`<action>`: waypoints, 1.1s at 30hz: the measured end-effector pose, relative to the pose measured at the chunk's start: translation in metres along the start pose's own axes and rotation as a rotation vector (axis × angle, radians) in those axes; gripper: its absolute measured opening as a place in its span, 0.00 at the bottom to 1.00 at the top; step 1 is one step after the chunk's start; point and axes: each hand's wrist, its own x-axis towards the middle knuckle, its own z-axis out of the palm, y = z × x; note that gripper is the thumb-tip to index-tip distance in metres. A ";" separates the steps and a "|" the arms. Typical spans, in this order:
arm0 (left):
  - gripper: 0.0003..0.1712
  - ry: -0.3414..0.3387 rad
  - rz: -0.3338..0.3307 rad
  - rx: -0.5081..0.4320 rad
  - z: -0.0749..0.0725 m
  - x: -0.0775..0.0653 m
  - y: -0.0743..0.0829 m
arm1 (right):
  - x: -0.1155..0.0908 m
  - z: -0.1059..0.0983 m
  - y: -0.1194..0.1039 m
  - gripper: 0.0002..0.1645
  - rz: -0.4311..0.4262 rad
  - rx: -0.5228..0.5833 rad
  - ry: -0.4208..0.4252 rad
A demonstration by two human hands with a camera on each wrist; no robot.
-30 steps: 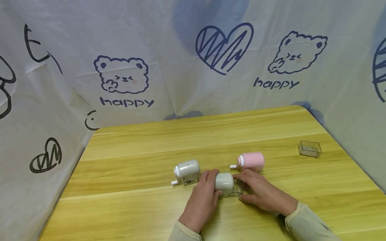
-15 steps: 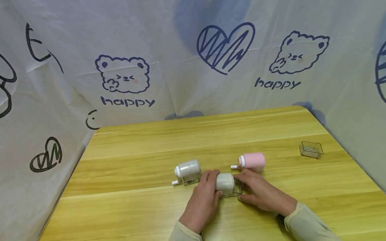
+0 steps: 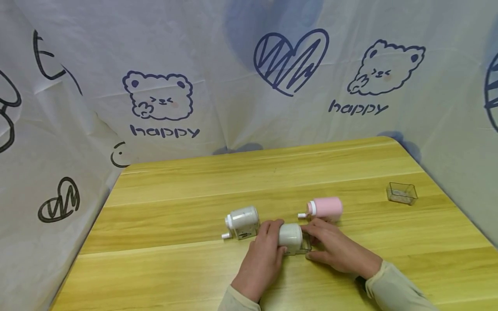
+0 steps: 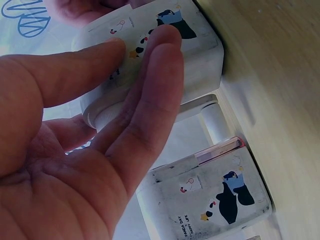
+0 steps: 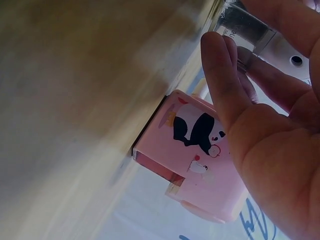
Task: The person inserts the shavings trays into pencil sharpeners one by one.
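Note:
My left hand (image 3: 261, 255) grips a white hand-crank pencil sharpener (image 3: 290, 235) by its left end, thumb on the near side. Panda stickers mark its body in the left wrist view, where its white crank handle (image 4: 216, 122) shows below the fingers. On the sharpener's right side a clear shavings drawer (image 3: 306, 244) sticks out partway. My right hand (image 3: 337, 249) pinches that drawer between thumb and fingers; the right wrist view shows its clear wall (image 5: 245, 31) between them. How far the drawer sits inside is hidden.
A second white sharpener (image 3: 244, 218) stands to the left, crank facing left. A pink sharpener (image 3: 328, 207) stands just behind my right hand. A separate clear drawer (image 3: 402, 193) lies at the right of the wooden table (image 3: 175, 207). Printed cloth (image 3: 229, 103) hangs behind.
The clear drawer has slid slightly left into the held sharpener, and my right hand has shifted left with it. My left hand keeps its grip.

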 end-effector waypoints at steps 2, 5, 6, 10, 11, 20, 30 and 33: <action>0.30 0.000 0.000 0.000 0.000 0.000 0.000 | 0.000 0.000 0.000 0.32 -0.001 -0.002 -0.001; 0.30 0.002 0.004 0.000 0.000 0.000 0.000 | 0.001 0.001 0.000 0.31 -0.005 -0.009 -0.002; 0.30 0.003 0.004 0.000 0.000 -0.001 0.000 | 0.001 0.001 0.000 0.30 -0.008 -0.013 0.002; 0.30 -0.002 0.002 0.001 0.000 -0.001 0.000 | 0.001 0.002 0.000 0.29 -0.028 -0.026 0.021; 0.30 -0.002 0.003 0.002 0.000 -0.001 0.000 | 0.002 0.002 0.000 0.28 -0.031 -0.028 0.025; 0.30 0.006 0.016 0.004 -0.001 -0.001 0.000 | 0.004 0.001 -0.001 0.31 -0.036 -0.009 0.025; 0.29 0.004 0.017 0.001 -0.001 -0.001 0.000 | 0.007 0.004 -0.001 0.40 -0.005 -0.007 0.032; 0.29 0.002 0.013 0.000 -0.002 -0.001 0.000 | 0.008 0.005 -0.001 0.39 -0.022 -0.010 0.035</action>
